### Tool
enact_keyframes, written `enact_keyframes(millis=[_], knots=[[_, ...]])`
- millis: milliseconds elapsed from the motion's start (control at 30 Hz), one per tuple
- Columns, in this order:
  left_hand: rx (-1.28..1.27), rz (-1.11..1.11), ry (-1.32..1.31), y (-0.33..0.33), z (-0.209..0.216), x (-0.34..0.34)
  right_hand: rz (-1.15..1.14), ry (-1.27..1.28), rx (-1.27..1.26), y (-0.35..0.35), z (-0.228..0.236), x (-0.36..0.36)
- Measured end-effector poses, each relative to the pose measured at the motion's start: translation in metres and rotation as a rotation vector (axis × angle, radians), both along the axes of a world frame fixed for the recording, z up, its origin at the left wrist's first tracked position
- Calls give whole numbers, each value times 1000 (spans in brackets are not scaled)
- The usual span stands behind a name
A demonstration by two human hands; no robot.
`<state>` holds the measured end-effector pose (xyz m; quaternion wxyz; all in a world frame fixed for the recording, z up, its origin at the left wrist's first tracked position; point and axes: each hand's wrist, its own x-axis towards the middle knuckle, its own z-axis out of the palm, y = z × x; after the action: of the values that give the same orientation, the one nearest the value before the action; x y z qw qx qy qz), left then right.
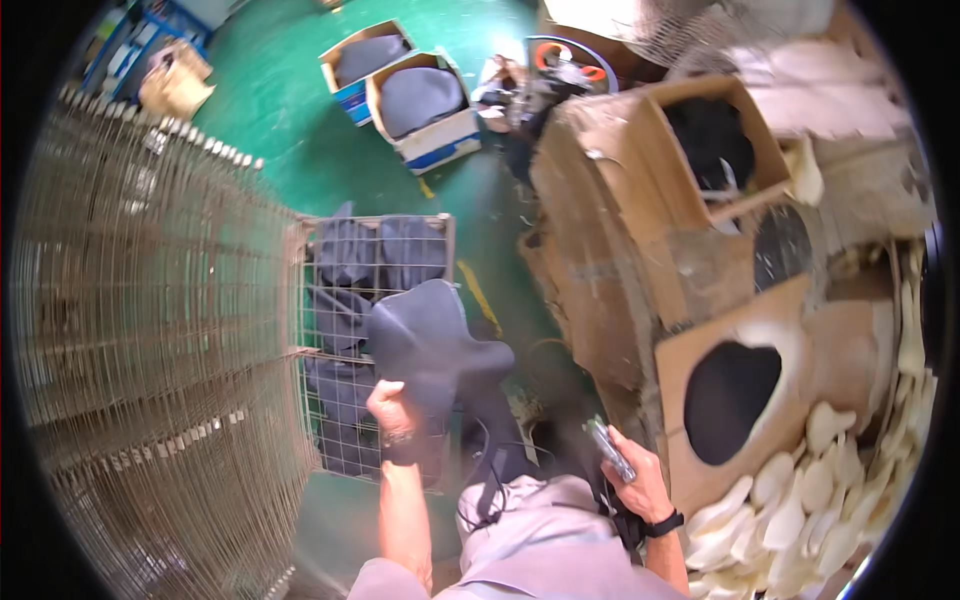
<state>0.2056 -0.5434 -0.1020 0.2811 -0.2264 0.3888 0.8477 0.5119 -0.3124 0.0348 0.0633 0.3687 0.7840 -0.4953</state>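
The dark sheet (425, 325) is held up in front of the person, at the centre of the view, over the right side of the wire basket (449, 235). Its upper part is broad, and a rounded lobe projects to the right. The left hand (393, 408) is clamped on its lower left edge, thumb uppermost.

The right hand (642, 482) is well apart from the left, closed around a slim tool (612, 452). The tool is partly covered by the fingers and its kind cannot be told. A black wristband (664, 524) is on the right wrist.

The basket stands on the green floor (270, 60) and contains further dark sheets (412, 252). To its left is a tall rack (150, 330) of close-set wires. Beyond the basket, two boxes (440, 152) stand side by side, each with dark material inside.

On the right, an open carton (645, 165) contains black material. Nearer the person, a black oval (735, 402) lies on cardboard (678, 372). Below it, cream pieces (785, 515) are heaped loosely. A yellow line (480, 298) marks the floor between the basket and the cardboard.
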Motion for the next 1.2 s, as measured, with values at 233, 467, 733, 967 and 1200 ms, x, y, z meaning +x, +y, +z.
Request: enact_keyframes(millis=[233,467,733,967,1200], knots=[[22,86,-191,22,-130,-132,138,-142,42,-5,-49,-62],[41,251,-184,20,-185,-289,137,-331,-36,-13,-86,-138],[-16,402,-37,-78,-306,-409,164,-412,-108,-25,-148,-168],[-564,2,-198,-178,-435,-353,194,-392,-113,-38,-154,-170],[-663,-983,188,-83,-406,-89,94,-226,33,-35,-84,-131]])
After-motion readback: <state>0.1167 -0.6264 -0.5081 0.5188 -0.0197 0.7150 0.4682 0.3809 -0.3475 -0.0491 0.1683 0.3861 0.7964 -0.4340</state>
